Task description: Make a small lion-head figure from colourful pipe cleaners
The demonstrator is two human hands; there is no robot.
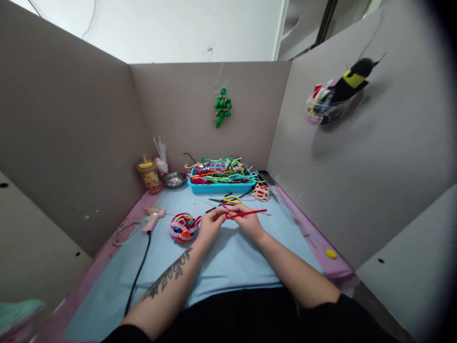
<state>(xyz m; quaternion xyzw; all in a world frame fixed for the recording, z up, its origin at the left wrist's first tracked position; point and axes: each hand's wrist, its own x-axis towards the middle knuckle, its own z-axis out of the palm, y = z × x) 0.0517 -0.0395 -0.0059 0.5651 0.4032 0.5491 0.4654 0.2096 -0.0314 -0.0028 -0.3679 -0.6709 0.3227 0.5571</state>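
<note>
A red pipe cleaner (252, 213) is pinched between my two hands over the middle of the blue cloth. My left hand (211, 223) grips it near a bend, fingers closed. My right hand (244, 220) is closed on it too, and one straight length sticks out to the right across the fingers. A short red end points up and left. Just left of my left hand lies a round, multicoloured pipe-cleaner figure (183, 227). Beyond my hands rest scissors (231, 200) with yellow handles, partly overlapped by thin dark pieces.
A blue tray (221, 188) heaped with pipe cleaners stands at the back, a metal bowl (174, 179) and a lidded cup (149, 177) to its left. A pink glue gun (153, 218) with its cord lies left. A cream-and-red piece (261, 192) sits right of the tray. Grey partitions enclose three sides.
</note>
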